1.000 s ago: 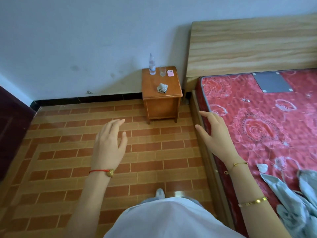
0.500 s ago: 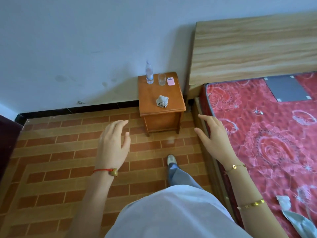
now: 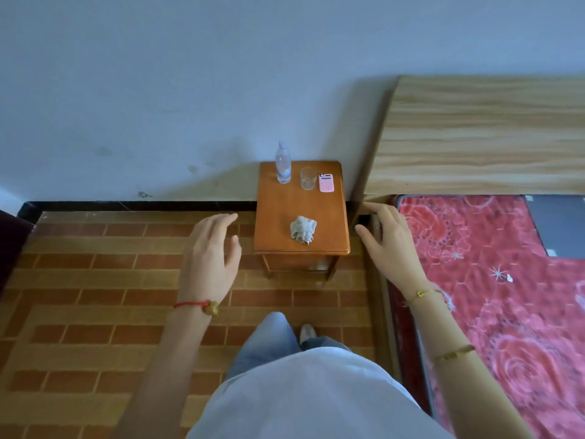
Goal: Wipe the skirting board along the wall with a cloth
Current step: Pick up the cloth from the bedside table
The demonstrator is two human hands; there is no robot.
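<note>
Reaching forward, I had both hands out in front of me with nothing in either grip. My left hand (image 3: 211, 258) hung palm down over the brick-patterned floor (image 3: 95, 280), fingers loosely spread and slightly curled, a red cord bracelet (image 3: 193, 305) at the wrist. My right hand (image 3: 391, 242) was likewise spread wide and bare of any load, its fingertips near the corner where the bed frame met the headboard (image 3: 481, 137), with a thin gold chain at that wrist and a gold bangle (image 3: 454, 353) further up the forearm.

Between my two hands stood the small wooden nightstand (image 3: 302, 213). The crumpled pale cloth (image 3: 303, 229) lay on its surface toward the front edge, apart from both hands. At the back of that surface stood a clear plastic bottle (image 3: 282, 163), a drinking glass (image 3: 308, 178) just beside it, and a small pink calculator-like item (image 3: 326, 182) to the right of the glass.

The dark skirting board (image 3: 136, 205) ran along the foot of the pale wall (image 3: 190, 90), from the left of the view up to the nightstand. To my right lay the red flower-patterned mattress (image 3: 490, 280). Below, my pale shirt, a jeans leg and one shoe (image 3: 307, 332) showed over the floor.
</note>
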